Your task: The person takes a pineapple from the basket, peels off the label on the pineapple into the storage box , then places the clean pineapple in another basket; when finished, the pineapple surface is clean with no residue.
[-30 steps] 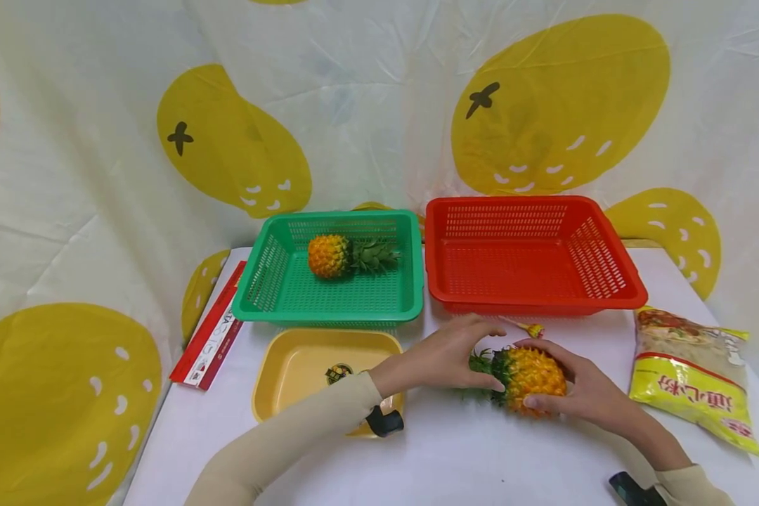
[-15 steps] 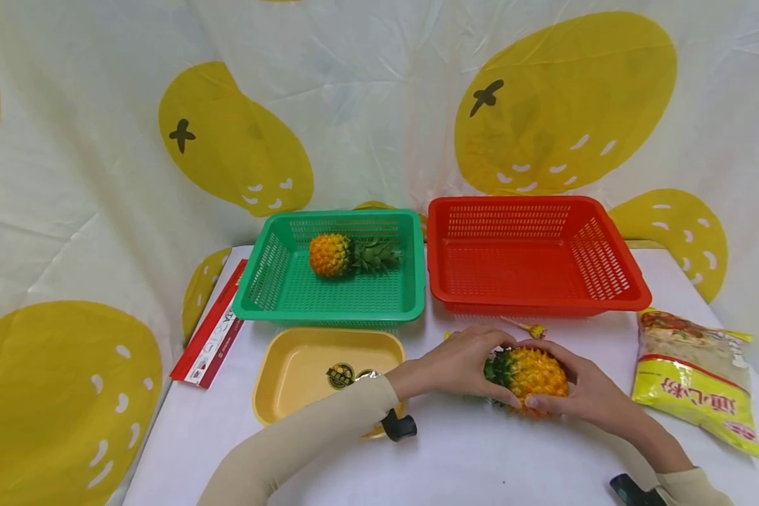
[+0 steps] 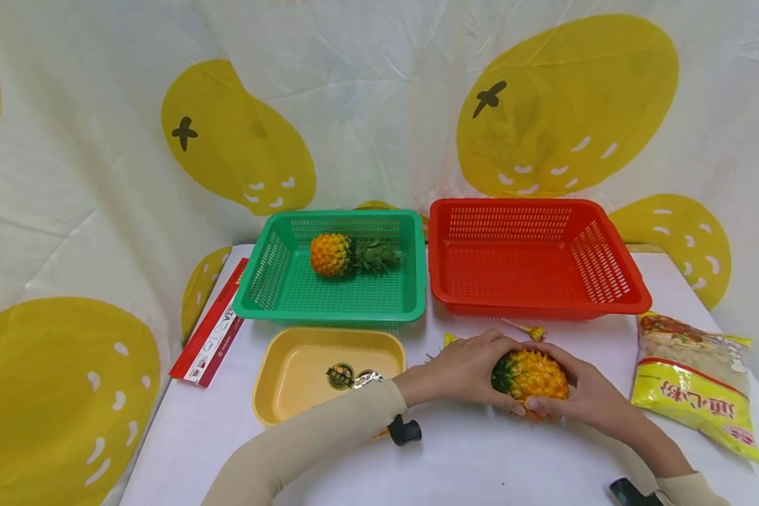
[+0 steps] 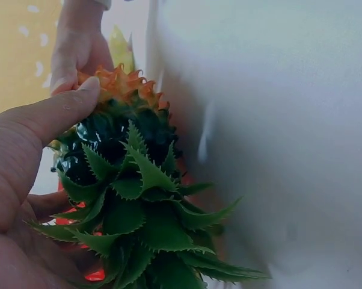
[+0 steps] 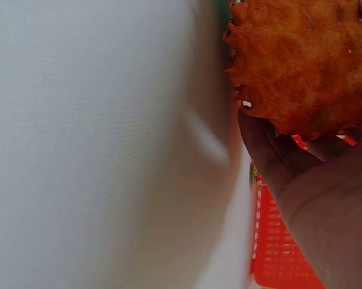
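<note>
A small orange-and-green pineapple point(image 3: 537, 379) lies sideways at the table's front right, held from both ends. My left hand point(image 3: 468, 369) curls round its green, leafy end, thumb on the near side. In the left wrist view the spiky leaves point(image 4: 154, 220) stick out past my palm, with the left thumb point(image 4: 67, 108) across the body. My right hand point(image 3: 588, 390) grips the orange base end, thumb in front and fingers behind. The right wrist view shows that orange base point(image 5: 304, 66) close up against the fingers. In the head view my left hand hides most of the leaves.
A green basket point(image 3: 272, 309) with another pineapple point(image 3: 332, 254) stands beside a red basket point(image 3: 537, 309) at the back. A yellow tray point(image 3: 291, 379) lies left, a lollipop point(image 3: 535, 333) behind the hands, a pasta bag point(image 3: 696, 393) right and a red box point(image 3: 209, 323) far left.
My left hand has slid right along the pineapple, from its leaves onto the upper body, and closed in near the right hand. The right hand keeps its hold on the base.
</note>
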The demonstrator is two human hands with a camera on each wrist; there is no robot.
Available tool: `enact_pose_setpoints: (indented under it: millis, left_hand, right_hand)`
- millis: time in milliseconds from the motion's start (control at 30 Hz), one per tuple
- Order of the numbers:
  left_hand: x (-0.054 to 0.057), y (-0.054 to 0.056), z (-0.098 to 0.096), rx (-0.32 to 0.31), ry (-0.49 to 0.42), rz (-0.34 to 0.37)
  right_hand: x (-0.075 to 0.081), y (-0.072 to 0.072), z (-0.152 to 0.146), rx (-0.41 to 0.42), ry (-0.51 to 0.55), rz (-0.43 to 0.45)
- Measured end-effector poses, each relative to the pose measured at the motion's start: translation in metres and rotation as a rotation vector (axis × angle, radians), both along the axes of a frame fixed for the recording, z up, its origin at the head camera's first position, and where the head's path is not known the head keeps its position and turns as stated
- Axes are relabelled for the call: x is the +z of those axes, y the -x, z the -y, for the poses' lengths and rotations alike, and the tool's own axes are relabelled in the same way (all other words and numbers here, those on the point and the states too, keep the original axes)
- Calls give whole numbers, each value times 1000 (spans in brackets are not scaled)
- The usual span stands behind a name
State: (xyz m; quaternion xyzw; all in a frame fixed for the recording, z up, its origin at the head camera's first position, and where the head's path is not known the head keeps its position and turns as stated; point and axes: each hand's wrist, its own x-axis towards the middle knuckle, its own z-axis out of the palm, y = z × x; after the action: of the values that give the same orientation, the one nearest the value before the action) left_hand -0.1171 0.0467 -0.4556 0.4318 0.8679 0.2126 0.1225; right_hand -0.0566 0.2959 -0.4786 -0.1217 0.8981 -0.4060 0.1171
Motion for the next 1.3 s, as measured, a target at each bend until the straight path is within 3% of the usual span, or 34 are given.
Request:
enact_pose_setpoints:
  millis: [433,633,800,1033,1133,1300]
  left_hand:
    - [-1,1,-1,3,13,-18]
    - [2,-2,-3,-6,29,-52]
    - [2,-3,-2,-1,37,-59]
    - [0,-5,-2,-3,45,-71]
    - [0,-5,-2,-4,45,-73]
    - [-1,-5,-2,-6,33,-68]
  right_hand:
    - [5,0,-3,42,37,-44]
    - [15,5,-11,60,156,-168]
    - [27,9,-17,42,180,-249]
    - [44,13,-29,-46,172,-339]
    - [50,17,-39,-134,163,-386]
    - [53,33,-60,-323,56,-422]
